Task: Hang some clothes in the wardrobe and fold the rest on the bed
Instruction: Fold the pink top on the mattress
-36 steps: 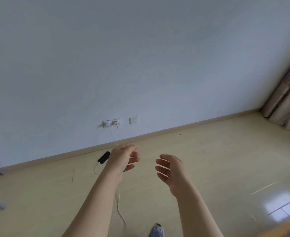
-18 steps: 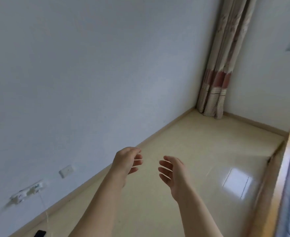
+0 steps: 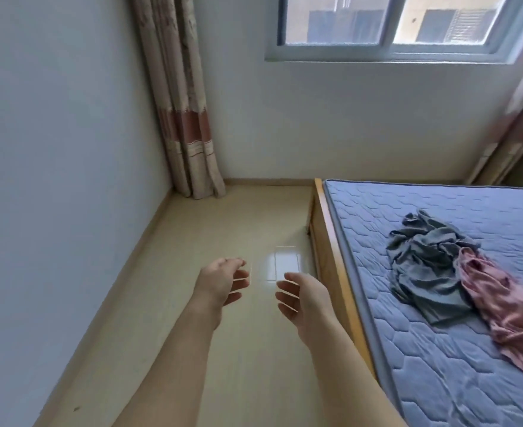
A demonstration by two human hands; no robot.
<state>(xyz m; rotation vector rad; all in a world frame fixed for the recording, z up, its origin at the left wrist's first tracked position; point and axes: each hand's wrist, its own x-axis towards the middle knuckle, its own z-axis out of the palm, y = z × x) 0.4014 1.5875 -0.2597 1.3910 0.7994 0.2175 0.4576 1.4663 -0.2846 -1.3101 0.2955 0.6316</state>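
Left hand, right hand: both raised over the floor, palms facing each other, fingers loosely curved, holding nothing. Bed, to the right of the right hand: bears a crumpled grey garment touching a pink garment, both apart from either hand.

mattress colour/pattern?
Blue mattress, quilted in a hexagon pattern; head view.
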